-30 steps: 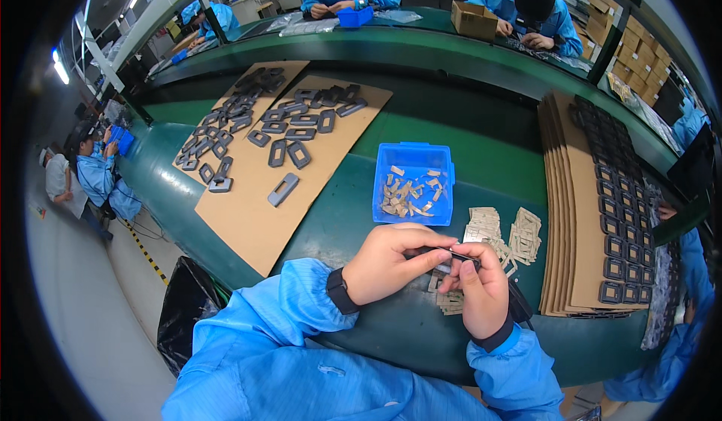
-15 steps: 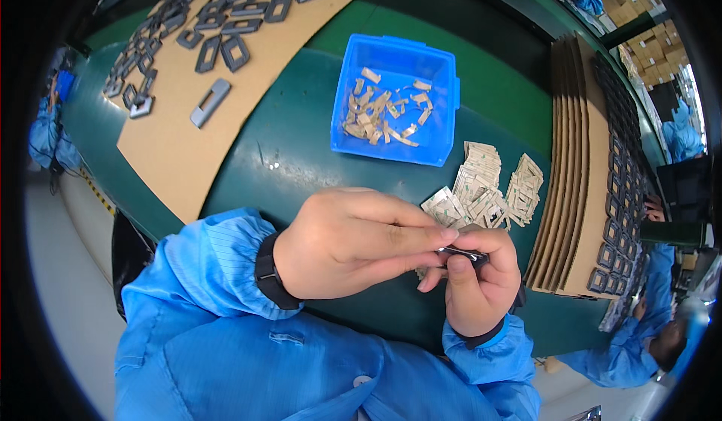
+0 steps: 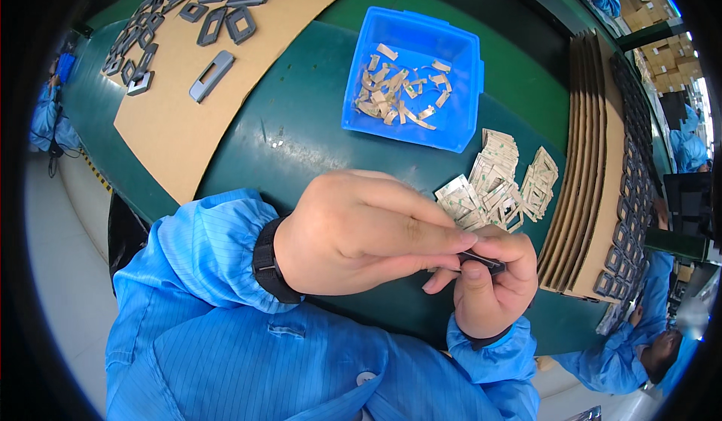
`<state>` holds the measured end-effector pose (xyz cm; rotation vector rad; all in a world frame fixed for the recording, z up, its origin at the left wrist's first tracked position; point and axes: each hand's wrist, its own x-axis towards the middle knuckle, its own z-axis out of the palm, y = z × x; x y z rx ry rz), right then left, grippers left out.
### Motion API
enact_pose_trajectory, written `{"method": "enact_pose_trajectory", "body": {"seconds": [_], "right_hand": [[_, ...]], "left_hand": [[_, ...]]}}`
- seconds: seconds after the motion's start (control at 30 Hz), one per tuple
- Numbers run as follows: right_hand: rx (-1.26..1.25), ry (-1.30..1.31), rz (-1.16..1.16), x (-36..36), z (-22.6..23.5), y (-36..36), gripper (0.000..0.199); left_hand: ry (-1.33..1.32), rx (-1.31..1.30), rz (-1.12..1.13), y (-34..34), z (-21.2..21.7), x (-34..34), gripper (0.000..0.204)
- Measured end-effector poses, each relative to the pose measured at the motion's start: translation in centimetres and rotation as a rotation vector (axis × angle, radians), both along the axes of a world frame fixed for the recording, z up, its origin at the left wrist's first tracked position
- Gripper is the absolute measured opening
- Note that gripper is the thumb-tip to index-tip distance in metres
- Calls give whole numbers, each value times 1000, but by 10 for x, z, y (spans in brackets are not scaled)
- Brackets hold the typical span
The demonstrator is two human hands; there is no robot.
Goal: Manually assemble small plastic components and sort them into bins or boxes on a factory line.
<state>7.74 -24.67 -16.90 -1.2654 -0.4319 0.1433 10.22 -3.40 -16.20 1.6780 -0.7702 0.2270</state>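
My left hand (image 3: 368, 229) reaches across from the left, its fingers pressed together at the edge of a small dark frame piece (image 3: 485, 261). My right hand (image 3: 496, 282) closes around the same piece, thumb on the near side and fingers behind. Most of the piece is covered by my fingers. Just beyond my hands lie piles of pale adhesive strips (image 3: 492, 184) with green marks. Farther back, a blue plastic bin (image 3: 470, 112) contains many curled beige strips of peeled-off backing.
A cardboard sheet (image 3: 169, 142) at the left carries many dark rectangular frames (image 3: 241, 24) and a single grey one (image 3: 212, 76). Stacked cardboard sheets (image 3: 583, 195) on the right bear rows of dark frames (image 3: 620, 244). Other people in blue sleeves (image 3: 617, 361) sit at the right edge.
The view has shifted a little, so bin, strips and cardboard sit differently in the picture. Both hands keep hold of the dark piece, with hardly any change in grip.
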Motion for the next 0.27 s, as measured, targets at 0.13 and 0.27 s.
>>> {"method": "enact_pose_trajectory", "body": {"seconds": [0.13, 0.27], "right_hand": [[-5, -1, -7, -1, 0, 0, 21], [0, -13, 0, -1, -1, 1, 22]], "left_hand": [[-9, 0, -6, 0, 0, 0, 42], [-12, -6, -13, 1, -1, 1, 41]]}}
